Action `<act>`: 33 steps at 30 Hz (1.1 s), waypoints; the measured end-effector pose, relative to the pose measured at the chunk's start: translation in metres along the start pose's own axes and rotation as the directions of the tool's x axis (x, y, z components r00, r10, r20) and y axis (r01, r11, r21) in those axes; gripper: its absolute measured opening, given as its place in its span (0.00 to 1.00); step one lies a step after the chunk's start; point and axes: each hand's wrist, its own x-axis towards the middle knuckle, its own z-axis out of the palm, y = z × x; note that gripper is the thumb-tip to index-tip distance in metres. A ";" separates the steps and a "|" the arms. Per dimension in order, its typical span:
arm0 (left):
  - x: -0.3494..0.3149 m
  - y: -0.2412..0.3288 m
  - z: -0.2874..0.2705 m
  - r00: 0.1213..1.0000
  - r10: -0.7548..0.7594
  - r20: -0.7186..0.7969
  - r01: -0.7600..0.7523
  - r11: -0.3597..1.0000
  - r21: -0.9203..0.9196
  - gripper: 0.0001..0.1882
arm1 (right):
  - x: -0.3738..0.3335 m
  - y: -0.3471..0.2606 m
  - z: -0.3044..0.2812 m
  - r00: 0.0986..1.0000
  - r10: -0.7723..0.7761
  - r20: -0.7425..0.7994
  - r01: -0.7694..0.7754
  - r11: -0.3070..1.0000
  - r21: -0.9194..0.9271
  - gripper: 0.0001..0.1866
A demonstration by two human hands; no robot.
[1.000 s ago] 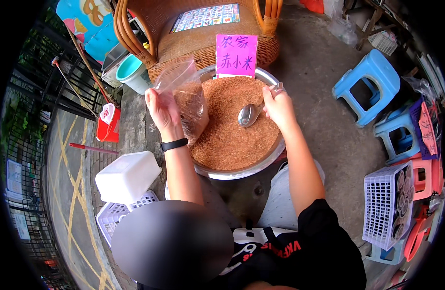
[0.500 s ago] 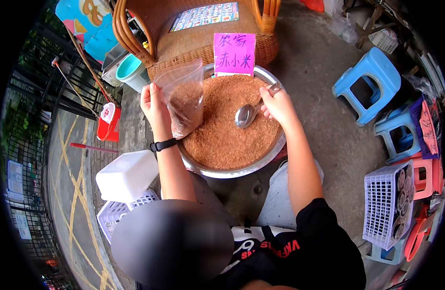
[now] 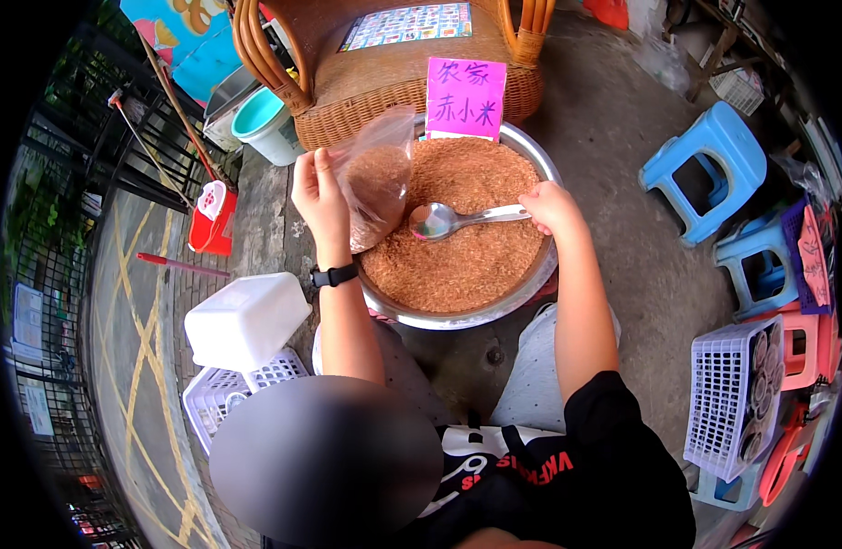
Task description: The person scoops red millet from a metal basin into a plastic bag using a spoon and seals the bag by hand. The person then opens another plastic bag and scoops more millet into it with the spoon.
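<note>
While grain fills the basin mid-frame, the left grip holds a bag of grain, the right grip a spoon.

One left hand, one right hand, one metal spoon, one clear bag, one metal basin, one pink sign, one wicker chair. Upper left: one white bucket, one red bucket. Two lilac baskets; at least two blue stools.

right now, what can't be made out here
Head view: handle end of the shiny metal spoon, hidden by the right hand.
Head view: inner bottom of the round silver metal basin, buried under reddish-brown grain.
Head view: far end of brown wicker chair, cut off by upper edge.
</note>
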 end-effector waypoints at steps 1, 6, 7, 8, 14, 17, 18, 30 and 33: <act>-0.002 0.003 0.003 1.000 0.013 -0.018 -0.013 1.000 0.010 0.10 | 0.004 0.004 0.004 1.000 -0.001 0.000 0.001 1.000 -0.002 0.17; -0.004 0.001 0.009 0.997 0.035 -0.071 -0.037 0.999 -0.026 0.11 | 0.007 0.004 0.012 0.992 -0.125 0.002 0.124 0.981 -0.147 0.15; -0.003 -0.002 0.010 0.997 0.034 -0.072 -0.036 0.999 -0.026 0.11 | 0.005 0.001 0.011 0.992 -0.125 0.003 0.124 0.981 -0.148 0.15; 0.000 -0.007 0.011 0.994 -0.010 -0.110 -0.003 0.994 -0.111 0.11 | 0.002 -0.003 0.009 0.993 -0.110 0.039 0.114 0.985 -0.131 0.15; 0.013 -0.029 0.031 0.966 -0.094 -0.239 0.005 0.937 -0.349 0.10 | -0.001 -0.005 0.015 0.982 -0.172 0.078 0.180 0.976 -0.119 0.15; 0.023 -0.042 0.033 0.971 -0.146 -0.190 0.022 0.843 -0.537 0.09 | -0.004 -0.006 0.018 0.979 -0.196 0.057 0.199 0.979 -0.054 0.14; 0.026 -0.045 0.032 0.974 -0.174 -0.143 0.028 0.724 -0.690 0.09 | -0.006 -0.008 0.017 0.979 -0.188 0.076 0.193 0.980 -0.054 0.14; 0.028 -0.067 -0.003 0.964 -0.135 -0.231 -0.071 0.704 -0.707 0.10 | -0.018 -0.024 0.007 0.983 -0.111 0.143 0.110 0.994 0.020 0.15; 0.024 -0.058 -0.018 0.958 -0.151 -0.243 0.018 0.879 -0.476 0.10 | -0.021 -0.029 0.007 0.983 -0.159 0.094 0.145 0.980 0.138 0.15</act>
